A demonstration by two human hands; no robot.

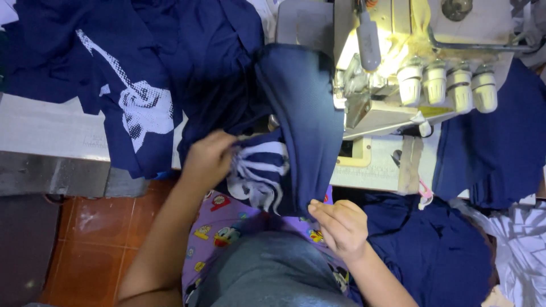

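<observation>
1. Head view looks down on a person sitting at a sewing machine (409, 74) that stands on a pale tabletop (51, 128).
2. A long blue cloth piece (307, 125) runs from under the machine's front, over the tabletop edge, and down to the person's lap. It lies stretched out like this so it stays flat and straight near the needle part.
3. The right hand (341, 224) is closed on the bottom end of the blue cloth piece, with the fingers pinching its edge. That seems to keep the cloth pulled tight.
4. The left hand (207, 159) is curled around a bunched part with white stripes (261, 170), just left of the long piece. It looks like it is gathering the loose cloth so it does not hang in the way.
5. A blue shirt with a white picture (136, 108) lies spread on the tabletop to the left, well apart from the machine.
6. More blue cloth (495, 148) is heaped on the right side, near the machine's four white knobs (449, 85).
7. A purple cartoon cloth (227, 227) covers the lap under both hands.
</observation>
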